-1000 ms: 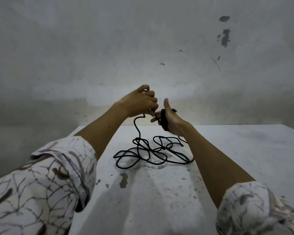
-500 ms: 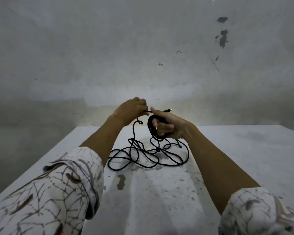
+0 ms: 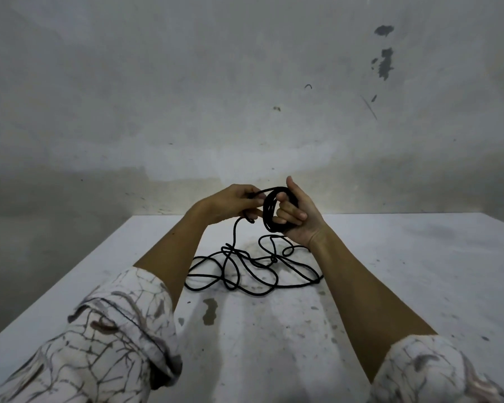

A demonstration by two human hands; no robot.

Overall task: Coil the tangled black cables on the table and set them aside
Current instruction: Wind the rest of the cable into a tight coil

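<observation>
Maybe a third done: right hand (image 3: 296, 212) is curling fingers through a small coil (image 3: 269, 210), left hand (image 3: 239, 203) pinching the cable, feeding it. Big tangle (image 3: 253, 269) is still lying on the table (image 3: 405, 271).

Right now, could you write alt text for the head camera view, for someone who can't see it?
Two bare hands, raised above a white table, wind a black cable: the right hand holds a small coil looped around its fingers, while the left hand pinches the strand feeding onto it. The rest of the cable lies in a loose tangle on the table below, before a stained grey wall.
</observation>
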